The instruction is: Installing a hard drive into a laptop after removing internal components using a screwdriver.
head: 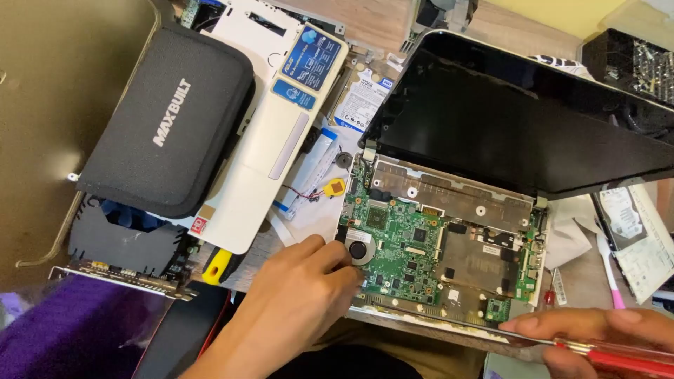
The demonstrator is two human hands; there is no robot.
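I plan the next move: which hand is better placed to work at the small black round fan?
Probably left: the left hand already touches the small black round fan; the right hand holds a red-handled screwdriver farther away.

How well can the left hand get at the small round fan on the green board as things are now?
Probably yes. The left hand already rests at the corner of the green board, its fingertips right beside the fan, and nothing lies over the fan.

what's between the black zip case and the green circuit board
In the head view, a white laptop palmrest panel lies beside the black case; then white ribbon cables and a yellow coin cell before the board.
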